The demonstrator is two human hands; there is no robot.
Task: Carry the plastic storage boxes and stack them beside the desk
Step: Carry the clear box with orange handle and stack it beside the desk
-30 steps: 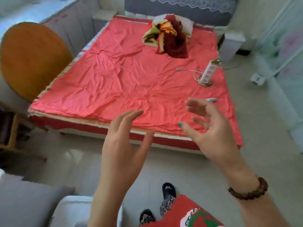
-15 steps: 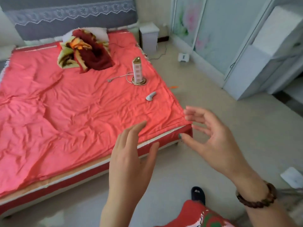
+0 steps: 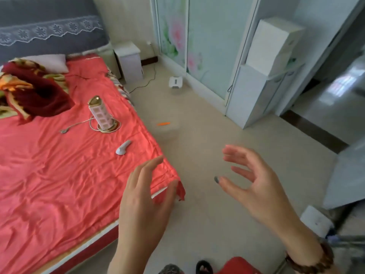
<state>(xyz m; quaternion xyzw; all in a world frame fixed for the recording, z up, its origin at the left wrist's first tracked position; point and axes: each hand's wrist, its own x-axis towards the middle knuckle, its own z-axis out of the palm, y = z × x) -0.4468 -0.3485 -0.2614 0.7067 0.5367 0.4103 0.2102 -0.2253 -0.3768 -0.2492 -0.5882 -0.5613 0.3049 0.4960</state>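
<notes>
Two hands empty, fingers spread: left (image 3: 142,196), right (image 3: 254,186). Faint clear box (image 3: 166,128), probably the target, on floor beside bed (image 3: 59,175) edge; approach squarely, grip opposite sides

A home bedroom: a bed (image 3: 59,175) with red sheet, pillow (image 3: 50,63) and blanket (image 3: 33,91) at its head, nightstand (image 3: 129,60) beside it, floral wardrobe doors (image 3: 189,36) beyond.

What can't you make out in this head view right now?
Head view only:
- Desk: outside the frame.
- Clear box on the floor by the bed: see-through and faint; lid and contents unreadable, only an orange bit shows.
- White object lower right: motion-blurred, unidentifiable.
- Feet: cut by bottom edge.
</notes>
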